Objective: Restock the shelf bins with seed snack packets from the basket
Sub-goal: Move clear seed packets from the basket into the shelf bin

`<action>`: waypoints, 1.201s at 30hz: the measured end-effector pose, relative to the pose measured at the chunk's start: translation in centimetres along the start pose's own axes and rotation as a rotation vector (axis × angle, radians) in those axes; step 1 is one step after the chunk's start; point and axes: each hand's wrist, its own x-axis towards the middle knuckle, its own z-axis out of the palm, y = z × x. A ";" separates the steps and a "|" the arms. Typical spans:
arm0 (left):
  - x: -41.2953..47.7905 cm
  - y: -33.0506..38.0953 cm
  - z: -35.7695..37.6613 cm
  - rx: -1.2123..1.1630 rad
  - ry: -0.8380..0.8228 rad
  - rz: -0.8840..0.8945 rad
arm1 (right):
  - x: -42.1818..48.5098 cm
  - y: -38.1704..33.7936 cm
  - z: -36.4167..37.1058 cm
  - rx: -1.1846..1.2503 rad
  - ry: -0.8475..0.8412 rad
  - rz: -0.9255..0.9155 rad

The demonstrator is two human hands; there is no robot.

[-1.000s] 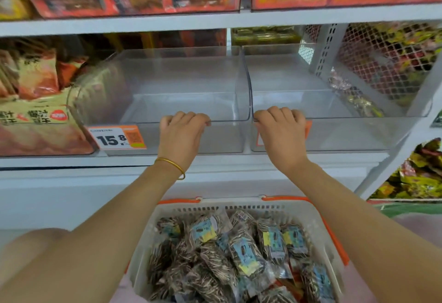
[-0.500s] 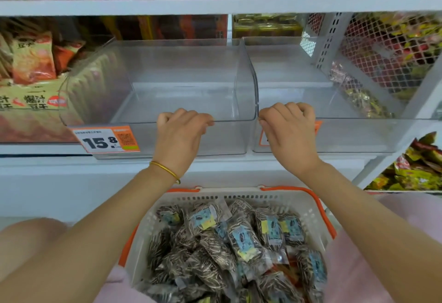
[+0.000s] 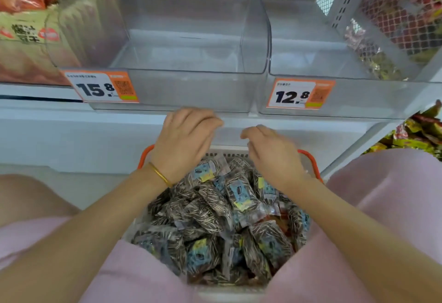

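Note:
A white basket with orange handles [image 3: 308, 157] sits between my knees, heaped with several striped seed snack packets [image 3: 222, 216] bearing blue and yellow labels. Above it, two clear plastic shelf bins stand side by side: the left bin [image 3: 172, 87] tagged 15.8 and the right bin [image 3: 354, 97] tagged 12.8. No packets lie in either bin. My left hand [image 3: 184, 140] hovers over the basket's far rim, fingers loosely curled, holding nothing. My right hand [image 3: 272, 152] hangs beside it over the packets, also loosely curled with nothing in it.
Orange and tan snack bags [image 3: 26, 25] fill the neighbouring bin on the left. A white mesh divider [image 3: 401, 15] with wrapped snacks behind it stands at the right. More colourful packets [image 3: 418, 133] lie on a lower shelf at the far right. A white shelf ledge [image 3: 71, 133] runs below the bins.
Both hands have let go of the bins' front rims and dropped down over the basket. The view has tilted downward and closer.

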 end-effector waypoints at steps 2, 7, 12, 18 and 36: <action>-2.0 -0.3 1.2 -0.007 -0.224 0.022 | -0.3 0.0 3.0 0.133 -0.453 0.283; -5.0 0.5 3.2 -0.027 -0.822 -0.338 | -1.9 0.8 8.0 0.276 -0.827 0.538; -6.4 1.2 4.8 0.140 -1.141 -0.796 | -1.9 -0.1 9.8 0.366 -0.918 0.575; -7.2 0.7 5.2 -0.252 -1.097 -1.206 | -1.8 -0.3 10.2 0.423 -0.869 0.644; -3.6 0.2 0.9 -1.257 -0.703 -1.515 | -1.3 -2.3 5.5 0.775 -0.662 0.653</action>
